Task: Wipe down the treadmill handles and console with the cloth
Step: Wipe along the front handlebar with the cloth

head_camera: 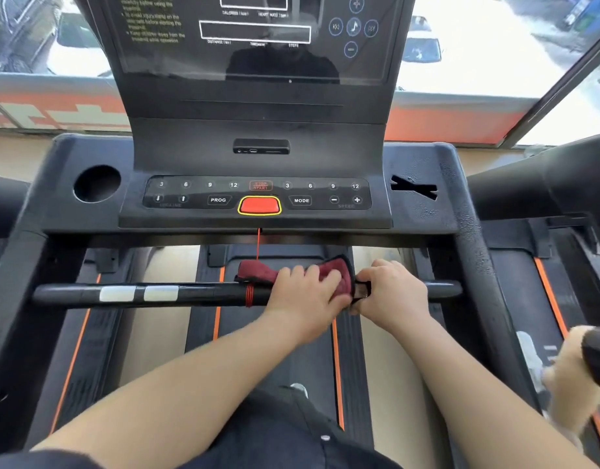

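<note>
A dark red cloth (258,270) lies draped over the black front handlebar (197,294) of the treadmill. My left hand (305,292) lies on top of the cloth with fingers curled over it, pressing it onto the bar. Right beside it, my right hand (391,292) grips the bar, with a small black clip (361,289) at its fingertips. Two silver pulse pads (139,294) sit on the bar's left half. The console (258,194) with its button panel and red stop button (259,205) is above the bar, untouched. A red safety cord (258,243) hangs from it and winds round the bar.
Side handles (474,252) run down on both flanks. A cup holder (97,183) is left of the buttons, a slotted tray (414,190) right. The display panel (254,38) rises before a window. A neighbouring treadmill (542,191) stands right, where someone's blurred limb (576,374) shows.
</note>
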